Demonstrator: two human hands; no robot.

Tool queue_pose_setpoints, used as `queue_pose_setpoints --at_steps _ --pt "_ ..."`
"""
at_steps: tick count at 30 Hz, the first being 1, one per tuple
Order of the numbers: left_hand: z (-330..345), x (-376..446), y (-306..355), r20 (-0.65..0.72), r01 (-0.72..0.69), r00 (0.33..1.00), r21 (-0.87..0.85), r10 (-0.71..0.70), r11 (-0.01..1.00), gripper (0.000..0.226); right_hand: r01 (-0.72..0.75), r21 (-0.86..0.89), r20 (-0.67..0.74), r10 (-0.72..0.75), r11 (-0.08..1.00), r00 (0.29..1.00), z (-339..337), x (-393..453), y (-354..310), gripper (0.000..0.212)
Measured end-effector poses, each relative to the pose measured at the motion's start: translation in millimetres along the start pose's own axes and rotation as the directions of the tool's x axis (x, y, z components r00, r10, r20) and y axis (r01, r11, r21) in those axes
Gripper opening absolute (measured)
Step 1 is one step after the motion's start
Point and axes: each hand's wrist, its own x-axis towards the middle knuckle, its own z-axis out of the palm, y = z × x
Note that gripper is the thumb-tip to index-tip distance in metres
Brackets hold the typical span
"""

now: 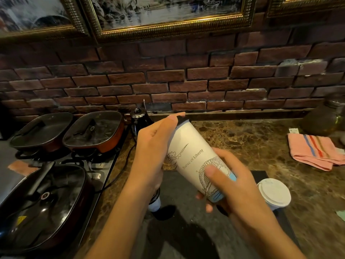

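Both hands hold the tilted paper cup (190,152) above the black mat (186,230): left hand (153,146) curled round its top by the dark lid (183,120), right hand (237,184) clasping its base. The lid seems to be on, so setting the cup upright on the mat probably remains.

A brown marbled stone bench (252,139) runs along a brick wall. A black mat (186,230) lies on its near middle, with a white-lidded cup (274,193) at the mat's right edge and a small dark-capped bottle (155,201) at its left. A folded pink striped cloth (313,152) lies far right, with a dark round jar (324,120) behind it. A black kettle (139,116) stands at the back, beside a hob (100,171).
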Motion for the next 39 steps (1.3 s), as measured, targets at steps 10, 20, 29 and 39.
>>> queue_pose_setpoints --at_steps 10,20,29,39 --pt "-3.8 -0.2 0.1 0.018 0.028 0.999 -0.030 -0.027 0.999 0.052 0.214 -0.257 -0.004 -0.223 0.942 0.975 -1.4 -3.9 -0.5 0.059" --pt "-3.3 -3.4 2.8 -0.043 -0.029 0.999 -0.004 0.029 1.000 0.054 0.314 -0.604 0.004 -0.391 0.733 0.921 -0.7 -3.3 2.0 0.070" --pt "-3.7 -6.4 8.9 -0.003 -0.027 1.000 -0.036 0.027 0.999 0.060 -0.200 0.367 0.228 0.120 0.909 0.966 -3.0 -1.3 -5.4 0.059" --pt "-2.7 -8.4 15.7 -0.034 -0.061 0.998 0.010 0.061 0.998 0.078 0.455 -0.762 0.140 -0.569 0.460 0.810 -2.5 -2.3 8.3 0.081"
